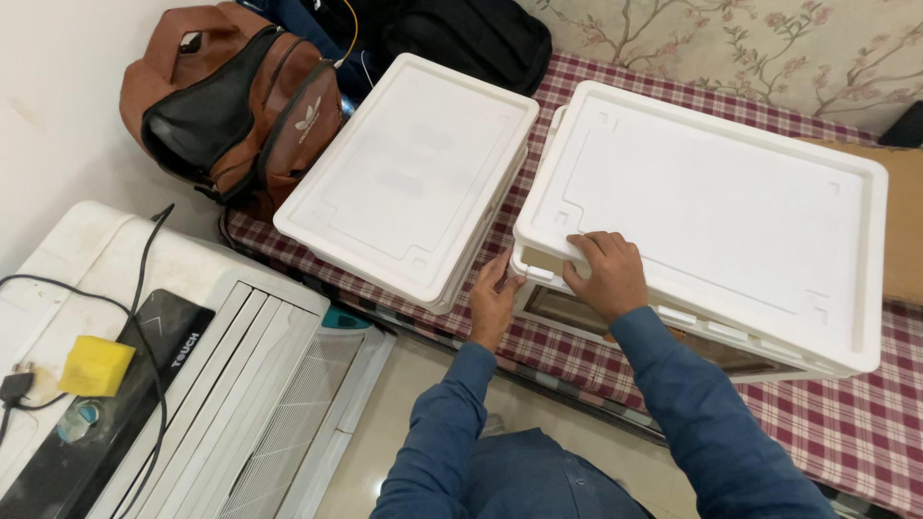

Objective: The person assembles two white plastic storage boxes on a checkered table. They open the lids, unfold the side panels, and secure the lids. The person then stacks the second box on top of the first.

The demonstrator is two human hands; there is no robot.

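Two white foam boxes lie on a red-checked cloth. The larger box [711, 211] is on the right, the smaller box [413, 178] on the left. My right hand [604, 274] rests on the near left corner of the larger box's lid, fingers curled over its edge. My left hand [492, 303] touches that same corner from the side, in the gap between the two boxes, thumb and fingers against the lid's rim. Both arms wear blue sleeves.
A brown and black backpack [231, 106] stands at the back left beside a black bag [461, 38]. A white appliance [250, 384] sits low at the left with a yellow sponge [94, 365], a cable and a black panel on it. Brown cardboard [904, 221] lies far right.
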